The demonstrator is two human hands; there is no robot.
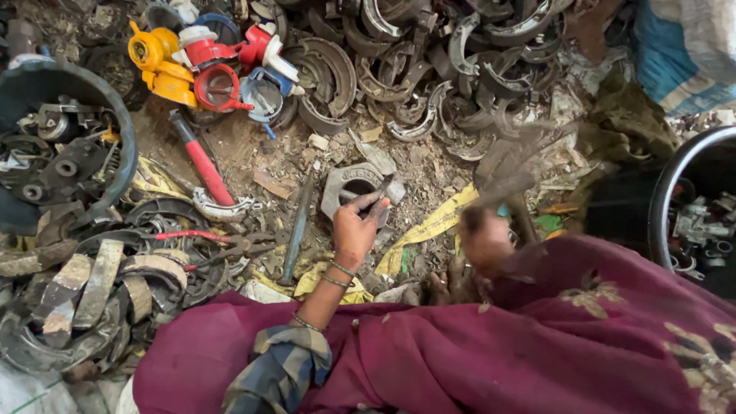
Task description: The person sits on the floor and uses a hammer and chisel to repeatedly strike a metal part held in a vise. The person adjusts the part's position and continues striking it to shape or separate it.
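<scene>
My left hand [356,226], with bangles at the wrist, pinches a small dark metal piece [377,198] and presses it onto a grey metal block with a round hole [345,182] on the dirt floor. My right hand [483,239] is blurred by motion to the right of the block. It grips the handle of a hammer [507,172], whose smeared head hangs above and right of the block. A maroon cloth [475,345] covers my lap at the bottom.
Several curved metal brake shoes [429,69] are heaped at the back. Yellow and red plastic parts [192,65] lie top left, above a red-handled tool [203,165], a long rod [297,230] and pliers [222,244]. Dark tubs of parts stand at left [115,115] and right [665,199].
</scene>
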